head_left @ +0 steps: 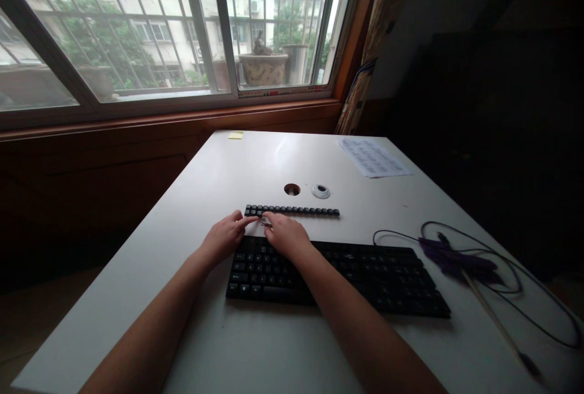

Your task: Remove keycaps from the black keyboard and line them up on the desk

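A black keyboard [369, 272] lies on the white table, with the top left part of its keys under my right forearm and wrist. Beyond it, loose black keycaps [296, 210] stand in a long row, with a second short row at the left end. My left hand [225, 235] rests at the keyboard's top left corner, its index finger stretched right to the short row's keycaps. My right hand [286, 235] is bent over the same spot, fingers closed around a small thin tool [266, 224], whose kind I cannot make out.
Two round holes, one open [292, 190] and one with a grey ring [320, 191], sit behind the keycaps. Printed sheets [376, 158] lie far right, a yellow sticky note [235, 135] far left. A purple cloth [460, 262], a thin rod [495, 315] and a looped cable [542, 328] lie right.
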`<act>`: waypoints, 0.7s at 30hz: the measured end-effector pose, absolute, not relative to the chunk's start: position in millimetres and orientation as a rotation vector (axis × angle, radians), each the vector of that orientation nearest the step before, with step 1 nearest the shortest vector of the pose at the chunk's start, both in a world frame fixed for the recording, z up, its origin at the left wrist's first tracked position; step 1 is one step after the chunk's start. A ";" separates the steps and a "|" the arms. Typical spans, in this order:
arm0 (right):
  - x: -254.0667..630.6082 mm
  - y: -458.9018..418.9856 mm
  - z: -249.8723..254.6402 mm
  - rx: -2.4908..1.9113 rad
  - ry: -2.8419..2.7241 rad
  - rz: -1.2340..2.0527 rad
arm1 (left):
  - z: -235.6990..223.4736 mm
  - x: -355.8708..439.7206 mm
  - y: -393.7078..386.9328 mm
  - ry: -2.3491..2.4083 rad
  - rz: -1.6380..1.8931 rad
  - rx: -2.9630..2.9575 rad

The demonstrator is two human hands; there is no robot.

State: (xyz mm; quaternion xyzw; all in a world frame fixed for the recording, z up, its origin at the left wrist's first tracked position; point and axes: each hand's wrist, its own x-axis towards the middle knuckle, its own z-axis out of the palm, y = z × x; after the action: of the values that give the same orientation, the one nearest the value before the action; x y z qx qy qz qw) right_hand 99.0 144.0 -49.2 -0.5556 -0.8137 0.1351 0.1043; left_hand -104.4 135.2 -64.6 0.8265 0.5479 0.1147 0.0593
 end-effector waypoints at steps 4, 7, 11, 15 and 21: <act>99.4 143.5 -47.7 -1.653 -2.406 0.408 | -64.7 -104.4 135.1 1.654 0.362 2.496; 100.2 143.0 -46.7 -1.641 -2.394 0.421 | -65.5 -105.3 134.2 1.642 0.413 2.479; 102.2 142.5 -44.0 -1.559 -2.326 0.396 | -67.3 -108.4 132.6 1.578 0.550 2.427; 106.2 142.7 -34.2 -1.441 -2.198 0.299 | -67.4 -112.3 132.3 1.443 0.679 2.374; 115.2 142.4 -13.5 -1.374 -2.051 0.206 | -62.3 -114.4 130.9 1.342 0.708 2.324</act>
State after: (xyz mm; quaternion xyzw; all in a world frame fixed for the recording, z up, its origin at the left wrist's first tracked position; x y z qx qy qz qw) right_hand 115.2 142.4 -13.5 -0.5243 -0.7827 0.0787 0.3260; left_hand -114.4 130.9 -62.3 0.8234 0.4754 0.2509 0.1820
